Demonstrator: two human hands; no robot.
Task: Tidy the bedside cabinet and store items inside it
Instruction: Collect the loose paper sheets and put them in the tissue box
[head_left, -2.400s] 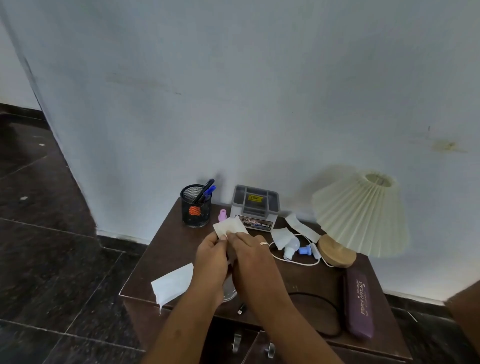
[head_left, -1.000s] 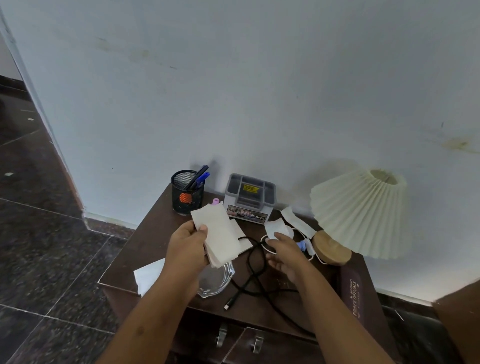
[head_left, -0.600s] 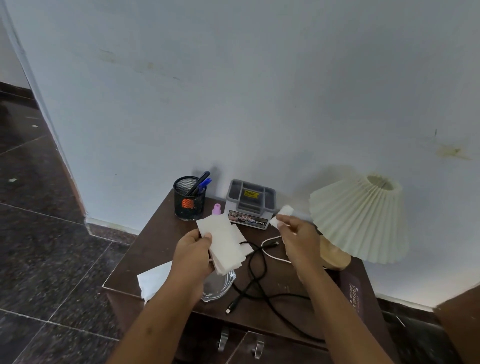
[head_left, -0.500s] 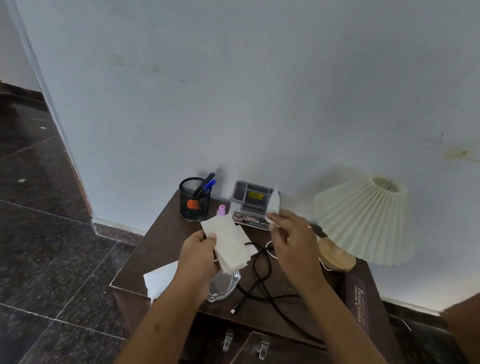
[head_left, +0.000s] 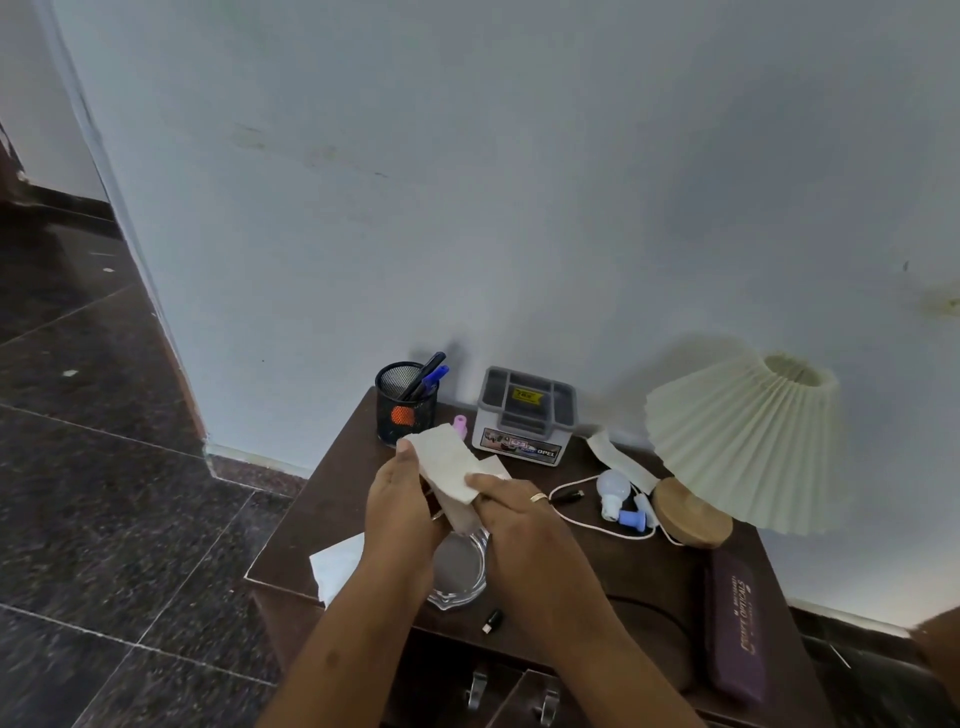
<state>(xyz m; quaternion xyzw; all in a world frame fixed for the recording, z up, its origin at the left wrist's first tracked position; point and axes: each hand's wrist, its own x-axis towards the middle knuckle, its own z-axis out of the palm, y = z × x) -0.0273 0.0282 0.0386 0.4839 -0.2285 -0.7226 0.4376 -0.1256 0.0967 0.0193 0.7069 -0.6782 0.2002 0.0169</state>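
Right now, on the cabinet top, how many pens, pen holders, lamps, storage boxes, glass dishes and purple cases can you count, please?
Pens: 2 (black pen, blue pen)
Pen holder: 1
Lamp: 1
Storage box: 1
Glass dish: 1
Purple case: 1
Total: 7

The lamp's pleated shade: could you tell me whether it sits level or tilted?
Tilted: the shade leans, its top opening well right of the wooden base.
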